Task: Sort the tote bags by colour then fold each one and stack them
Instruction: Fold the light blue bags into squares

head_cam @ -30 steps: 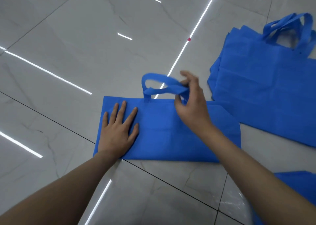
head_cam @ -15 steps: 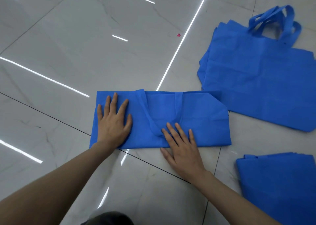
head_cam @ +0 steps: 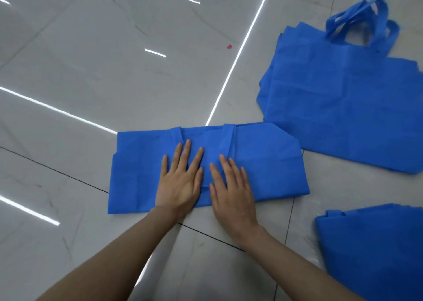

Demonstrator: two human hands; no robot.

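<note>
L hand (head_cam: pixel 180 181) slid in beside R hand (head_cam: pixel 231 193), both w/ fingers straight, pressing half-folded blue fabric tote bag (head_cam: pixel 263 163); handles (head_cam: pixel 229 140) tucked, prob. cross-fold next.

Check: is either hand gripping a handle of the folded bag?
No, the left hand and right hand lie flat, fingers straight, on the folded bag.

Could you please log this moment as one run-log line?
step: pressing fold | left hand: flat on folded blue fabric tote bag | right hand: flat on it

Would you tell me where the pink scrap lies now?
Head view, upper centre: the pink scrap lies on the floor, beyond the half-folded bag, left of the unfolded pile.
</note>
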